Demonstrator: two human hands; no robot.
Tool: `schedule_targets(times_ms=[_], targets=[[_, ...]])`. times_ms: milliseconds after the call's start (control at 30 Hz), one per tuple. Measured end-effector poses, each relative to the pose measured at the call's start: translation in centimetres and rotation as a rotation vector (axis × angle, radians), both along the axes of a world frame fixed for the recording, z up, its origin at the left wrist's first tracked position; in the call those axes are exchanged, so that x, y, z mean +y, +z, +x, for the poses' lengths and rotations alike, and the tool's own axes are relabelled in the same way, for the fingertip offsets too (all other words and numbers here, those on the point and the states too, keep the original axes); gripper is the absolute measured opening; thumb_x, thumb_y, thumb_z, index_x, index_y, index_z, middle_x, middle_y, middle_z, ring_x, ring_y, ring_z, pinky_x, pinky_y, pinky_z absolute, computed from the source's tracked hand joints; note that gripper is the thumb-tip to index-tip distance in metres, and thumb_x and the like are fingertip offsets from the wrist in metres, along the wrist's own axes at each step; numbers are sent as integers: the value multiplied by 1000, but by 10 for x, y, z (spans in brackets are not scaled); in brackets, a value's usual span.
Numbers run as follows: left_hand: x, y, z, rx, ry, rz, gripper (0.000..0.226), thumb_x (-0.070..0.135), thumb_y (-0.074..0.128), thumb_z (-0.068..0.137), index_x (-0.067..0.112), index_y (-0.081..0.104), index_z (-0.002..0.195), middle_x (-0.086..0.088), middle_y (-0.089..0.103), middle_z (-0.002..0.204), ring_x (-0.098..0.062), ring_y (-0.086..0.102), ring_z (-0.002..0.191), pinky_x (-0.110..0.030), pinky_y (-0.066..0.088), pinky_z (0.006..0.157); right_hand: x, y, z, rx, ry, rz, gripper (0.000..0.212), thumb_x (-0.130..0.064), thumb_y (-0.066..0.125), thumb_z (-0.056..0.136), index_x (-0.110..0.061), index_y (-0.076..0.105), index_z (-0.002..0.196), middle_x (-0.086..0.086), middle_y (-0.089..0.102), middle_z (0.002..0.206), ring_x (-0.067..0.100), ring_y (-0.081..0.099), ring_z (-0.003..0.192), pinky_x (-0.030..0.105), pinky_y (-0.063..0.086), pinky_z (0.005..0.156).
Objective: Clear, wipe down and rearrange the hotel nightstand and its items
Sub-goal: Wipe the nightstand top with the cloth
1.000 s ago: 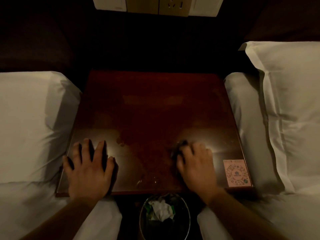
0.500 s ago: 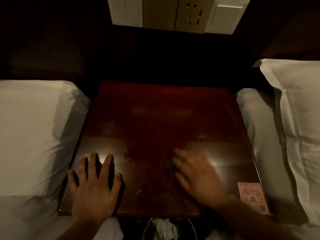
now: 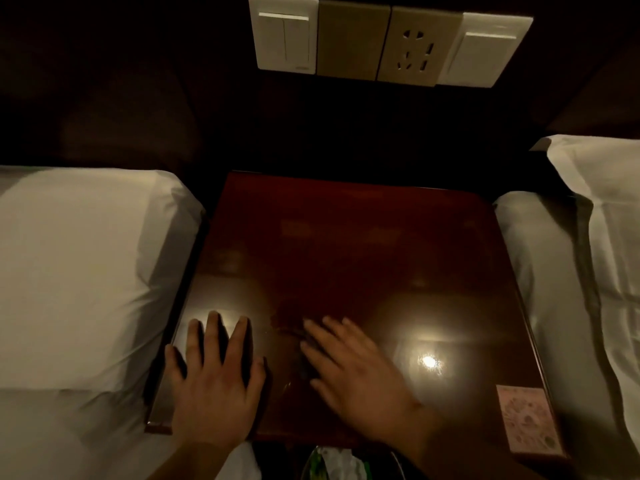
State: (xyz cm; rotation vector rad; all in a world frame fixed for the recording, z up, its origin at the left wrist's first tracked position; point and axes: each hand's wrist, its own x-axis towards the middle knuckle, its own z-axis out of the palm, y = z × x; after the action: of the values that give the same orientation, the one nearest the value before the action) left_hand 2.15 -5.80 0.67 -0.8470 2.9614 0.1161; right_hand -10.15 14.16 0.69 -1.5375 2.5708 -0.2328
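Left hand (image 3: 216, 379) is bracing flat on the surface (image 3: 346, 254); right hand (image 3: 353, 372), fingers straight, is wiping with something dark (image 3: 306, 367). Sweeping wide risks shoving the pink card (image 3: 526, 420) off.

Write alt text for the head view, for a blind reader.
On a dark glossy nightstand, the left hand lies flat, fingers spread, at its front left corner; the right hand, blurred, lies beside it. A pink card sits at the front right corner.
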Motion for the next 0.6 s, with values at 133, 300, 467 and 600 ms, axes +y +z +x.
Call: schedule_targets(times_ms=[133, 300, 467, 600], targets=[[-1, -2, 0, 11, -10, -5, 64, 56, 35, 90, 27, 49, 146, -18, 40, 155, -41, 28, 146, -68, 20, 113, 19, 3, -78, 136, -395, -10, 48, -39, 45, 97, -11, 53, 137, 15, 42, 150, 35, 43, 135, 52, 29, 115], [-1, -5, 0, 33, -11, 1, 65, 56, 39, 89, 26, 48, 146, -16, 39, 156, -39, 26, 147, -67, 16, 115, -75, 12, -135, 55, -769, 36, 55, -40, 35, 101, -9, 36, 146, 18, 25, 157, 35, 23, 144, 47, 18, 118], [-5, -10, 4, 190, 20, 84, 68, 53, 44, 86, 13, 42, 141, -16, 39, 153, -34, 29, 148, -62, 16, 119, -170, 12, -78, 106, -363, 25, 55, -42, 34, 101, -11, 36, 147, 16, 24, 159, 35, 21, 145, 48, 16, 119], [-6, -6, 7, 373, 91, 216, 72, 47, 43, 84, 11, 34, 146, -17, 39, 153, -31, 35, 143, -62, 22, 118, -142, 10, -11, 63, 35, -31, 47, -41, 43, 98, -17, 47, 139, 8, 37, 154, 28, 33, 142, 45, 19, 119]])
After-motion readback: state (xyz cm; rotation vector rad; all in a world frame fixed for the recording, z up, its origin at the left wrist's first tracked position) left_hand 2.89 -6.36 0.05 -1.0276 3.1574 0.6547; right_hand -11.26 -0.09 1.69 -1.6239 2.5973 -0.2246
